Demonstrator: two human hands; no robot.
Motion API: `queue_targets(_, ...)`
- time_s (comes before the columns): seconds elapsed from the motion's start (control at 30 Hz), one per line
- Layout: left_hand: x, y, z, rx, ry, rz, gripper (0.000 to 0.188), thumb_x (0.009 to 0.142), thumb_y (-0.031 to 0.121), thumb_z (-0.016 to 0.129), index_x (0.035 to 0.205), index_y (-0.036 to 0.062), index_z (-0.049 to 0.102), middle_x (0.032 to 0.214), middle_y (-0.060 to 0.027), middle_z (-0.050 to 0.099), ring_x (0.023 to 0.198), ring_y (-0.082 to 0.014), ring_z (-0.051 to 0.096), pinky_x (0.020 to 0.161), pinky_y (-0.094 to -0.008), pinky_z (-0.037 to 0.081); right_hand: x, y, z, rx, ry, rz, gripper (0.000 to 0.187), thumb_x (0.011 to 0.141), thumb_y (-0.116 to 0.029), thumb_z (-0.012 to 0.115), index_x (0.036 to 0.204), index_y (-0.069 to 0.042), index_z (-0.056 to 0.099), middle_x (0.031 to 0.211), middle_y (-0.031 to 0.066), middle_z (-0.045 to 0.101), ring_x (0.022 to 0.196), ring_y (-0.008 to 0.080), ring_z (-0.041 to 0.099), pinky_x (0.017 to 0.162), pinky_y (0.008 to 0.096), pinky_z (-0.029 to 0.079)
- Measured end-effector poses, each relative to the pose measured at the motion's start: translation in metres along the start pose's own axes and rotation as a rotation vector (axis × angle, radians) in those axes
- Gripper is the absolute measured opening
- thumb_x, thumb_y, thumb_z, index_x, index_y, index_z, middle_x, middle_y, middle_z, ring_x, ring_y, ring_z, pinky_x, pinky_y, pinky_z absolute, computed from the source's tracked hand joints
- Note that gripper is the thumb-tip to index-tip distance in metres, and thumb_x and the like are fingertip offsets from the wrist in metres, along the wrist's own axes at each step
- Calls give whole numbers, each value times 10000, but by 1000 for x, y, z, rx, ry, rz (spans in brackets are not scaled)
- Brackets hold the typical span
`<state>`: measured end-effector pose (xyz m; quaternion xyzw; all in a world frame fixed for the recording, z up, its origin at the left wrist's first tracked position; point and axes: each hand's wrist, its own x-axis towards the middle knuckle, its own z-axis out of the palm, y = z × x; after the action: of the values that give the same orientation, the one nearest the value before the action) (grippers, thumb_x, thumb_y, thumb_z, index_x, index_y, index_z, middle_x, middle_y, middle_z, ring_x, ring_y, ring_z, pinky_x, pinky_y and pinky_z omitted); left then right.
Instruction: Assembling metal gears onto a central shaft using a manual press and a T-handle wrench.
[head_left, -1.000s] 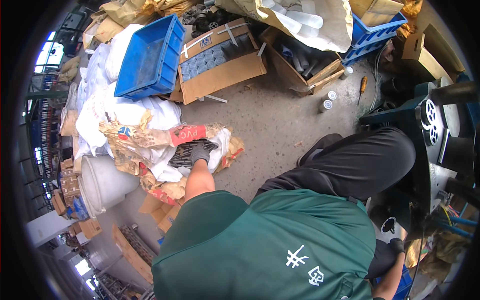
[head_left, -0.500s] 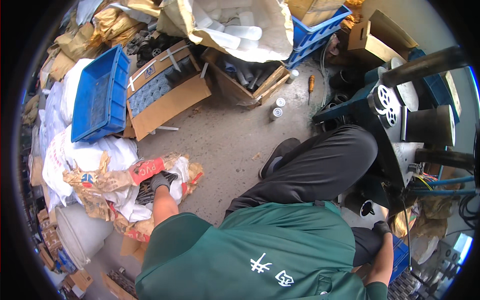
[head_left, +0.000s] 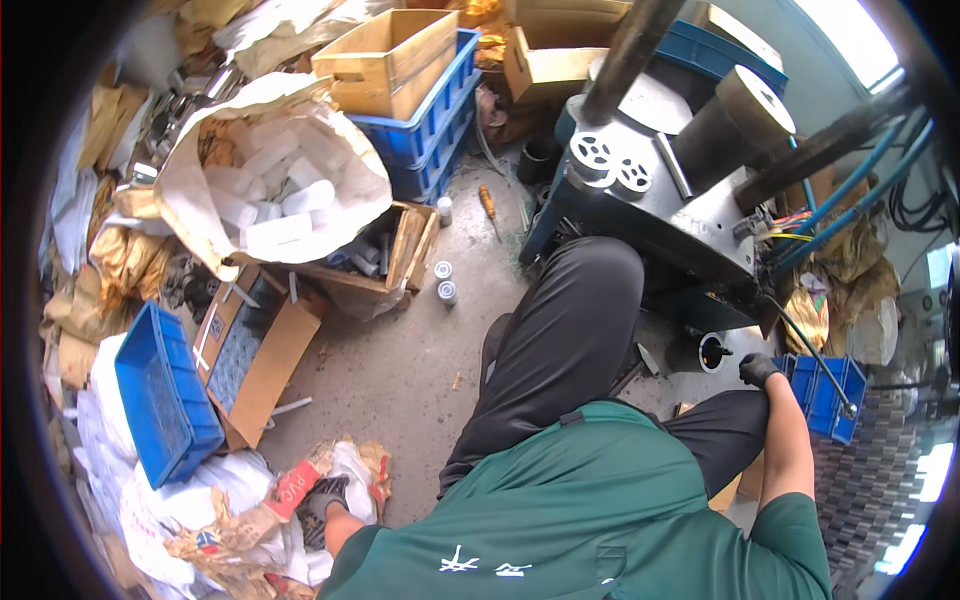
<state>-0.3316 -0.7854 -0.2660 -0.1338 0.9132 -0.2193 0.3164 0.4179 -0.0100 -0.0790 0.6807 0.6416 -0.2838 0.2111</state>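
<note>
My left hand (head_left: pixel 317 500), in a dark glove, is at the mouth of a torn brown paper bag (head_left: pixel 235 530) with a red band and white lining. Its fingers curl down at the dark pieces (head_left: pixel 330 486) in the opening; what they grip, if anything, is hidden. My right hand (head_left: pixel 759 371), also dark-gloved, is closed by my right knee. Anything inside its fingers is too small to make out. Just left of it lies a black cylinder (head_left: pixel 692 353) with a dark rod at its open end. A blue bin (head_left: pixel 835 400) stands to its right.
A machine (head_left: pixel 690 215) with white spoked discs stands ahead right. Ahead left are an open sack (head_left: pixel 365 185) of white plastic cylinders, stacked blue crates (head_left: pixel 428 135), a carton (head_left: pixel 275 375) and a blue tub (head_left: pixel 160 400). A screwdriver (head_left: pixel 487 203) and small cylinders (head_left: pixel 446 292) are on the floor.
My view has swung to the right, so the surroundings sit further left. My left hand stays at the paper bag. My right hand now shows beside the black cylinder, more clear of my knee.
</note>
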Motion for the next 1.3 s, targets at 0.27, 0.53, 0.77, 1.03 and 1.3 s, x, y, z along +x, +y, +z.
queue_targets(0.27,-114,25,-121,23,-237,203,871,926,744,529,1558,144,524,1673,-108,428,1522,-230,439,1201,-386,402,-46,-133,-46,102,780,-746,219,922,-98,677,1131,-39,701,1080,223,713,1034,414,688,894,447,556)
queue_targets(0.53,-124,119,-100,-1144,-739,38,477,984,556,544,1236,157,617,1090,-18,506,913,-141,493,743,-285,429,-26,-233,-108,-14,1342,-624,370,858,-181,722,1217,-94,709,1228,183,689,1154,404,640,1029,509,493)
queue_targets(0.77,-275,201,-178,-1887,-1354,-37,269,1039,386,585,993,127,642,600,85,338,391,-76,300,349,-212,236,4,-224,-104,-30,1358,-645,272,853,-191,778,1112,-111,754,1243,124,704,1130,370,643,1064,500,461)
queue_targets(1.03,-474,248,-302,-1349,-737,1405,369,1070,439,606,1140,78,630,655,35,494,429,-58,382,392,-224,287,-104,-309,-97,1725,305,-935,288,1041,-129,591,1288,6,535,1266,184,657,1058,310,735,982,433,615)
queue_targets(1.3,-516,311,-301,-986,-697,1733,341,1054,333,664,1231,42,648,779,33,560,628,-42,497,553,-219,408,-166,-395,-102,1791,29,-1048,481,1044,-141,606,1470,26,459,1295,122,611,1208,297,682,1032,388,574)
